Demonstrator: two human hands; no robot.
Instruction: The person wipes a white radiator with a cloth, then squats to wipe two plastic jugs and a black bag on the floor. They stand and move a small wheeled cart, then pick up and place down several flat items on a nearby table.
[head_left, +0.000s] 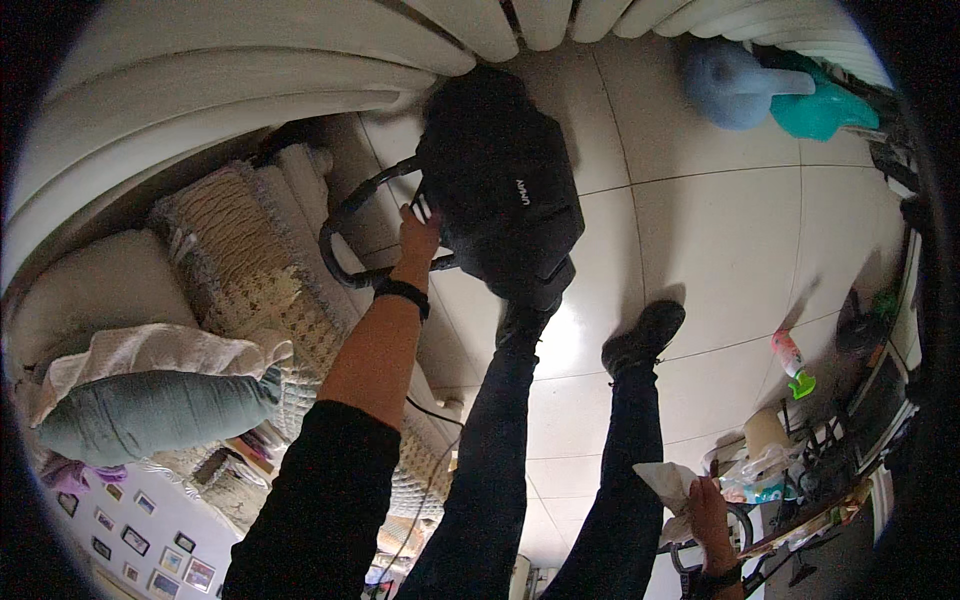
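Note:
A black bag (502, 187) stands on the tiled floor in front of my feet, with light lettering on it. A dark looped handle (337, 247) sticks out from its left side. My left hand (420, 231) is inside that loop, its fingers curled on the bag's edge by some white stripes. A dark band circles the left wrist. My right hand (709, 510) is low at the right, away from the bag, pinching a crumpled white cloth or tissue (667, 487). Part of the cloth is hidden behind the fingers.
Left of me is a sofa with a woven cover (240, 247) and a grey-green cushion (157, 412). Pale curtains (225, 82) hang ahead. A blue watering can (724, 86), a teal container (821, 109) and a pink spray bottle (786, 352) are at the right. A cable (431, 480) runs beside my leg.

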